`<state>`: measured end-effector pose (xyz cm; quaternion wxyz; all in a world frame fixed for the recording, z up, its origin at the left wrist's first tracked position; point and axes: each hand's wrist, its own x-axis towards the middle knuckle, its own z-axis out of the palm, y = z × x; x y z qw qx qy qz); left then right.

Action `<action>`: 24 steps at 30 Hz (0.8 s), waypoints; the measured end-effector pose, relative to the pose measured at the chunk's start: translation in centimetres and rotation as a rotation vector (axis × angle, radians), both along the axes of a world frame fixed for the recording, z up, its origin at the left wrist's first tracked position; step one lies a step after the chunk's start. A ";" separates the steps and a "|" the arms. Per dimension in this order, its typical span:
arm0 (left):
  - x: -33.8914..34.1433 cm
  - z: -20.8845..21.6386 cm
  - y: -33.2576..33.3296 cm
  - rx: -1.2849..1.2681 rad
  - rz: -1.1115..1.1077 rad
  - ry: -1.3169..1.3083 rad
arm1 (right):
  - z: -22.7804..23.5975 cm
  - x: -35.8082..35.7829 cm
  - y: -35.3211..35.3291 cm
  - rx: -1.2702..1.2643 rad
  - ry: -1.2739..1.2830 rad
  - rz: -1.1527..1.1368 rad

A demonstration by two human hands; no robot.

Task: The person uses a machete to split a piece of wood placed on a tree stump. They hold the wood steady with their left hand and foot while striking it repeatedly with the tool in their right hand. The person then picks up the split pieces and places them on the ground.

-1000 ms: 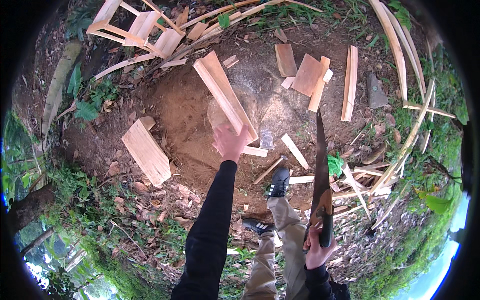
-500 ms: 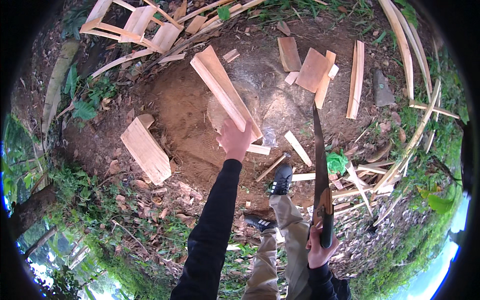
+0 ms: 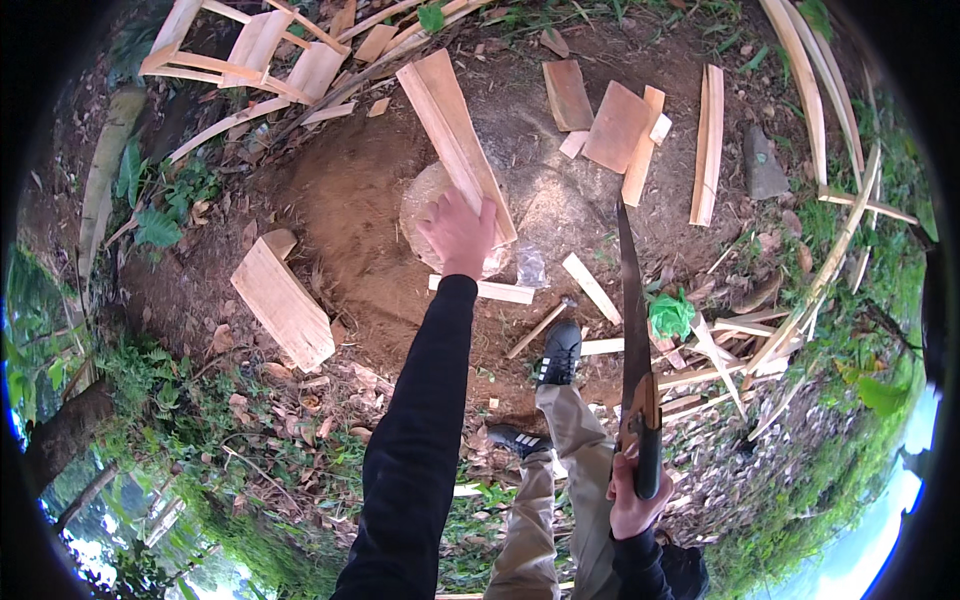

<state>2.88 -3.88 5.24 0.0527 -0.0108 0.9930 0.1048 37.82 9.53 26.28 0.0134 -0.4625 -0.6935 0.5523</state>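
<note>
Left hand [image 3: 460, 235] clamped on a long pale angled wooden board [image 3: 452, 125], right hand [image 3: 632, 503] tight around a dark-bladed, tan-and-black-handled saw [image 3: 636, 340].

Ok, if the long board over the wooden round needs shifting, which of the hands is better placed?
Left, I'd say: the left hand is on the near end of the long board. The right hand grips the saw, well away from it.

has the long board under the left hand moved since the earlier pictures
Yes, the long board has moved forward, away from the person: its near end lies farther forward relative to the round stump.
</note>
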 end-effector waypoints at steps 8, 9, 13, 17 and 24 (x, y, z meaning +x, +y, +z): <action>-0.2 -1.3 0.2 -0.007 -0.015 0.034 | -0.7 0.4 0.4 0.010 0.043 0.027; -0.4 -1.4 0.3 0.019 -0.013 0.053 | -0.7 0.4 0.3 0.016 0.061 0.041; -0.6 -1.9 0.8 0.002 -0.023 0.142 | -0.8 0.3 0.1 0.009 0.040 0.032; -0.9 -1.4 1.0 0.052 -0.022 0.111 | -0.8 0.3 -0.1 0.002 0.040 0.015; -1.5 -2.0 0.6 0.119 -0.019 0.160 | -0.4 -0.1 -0.9 -0.027 0.018 -0.013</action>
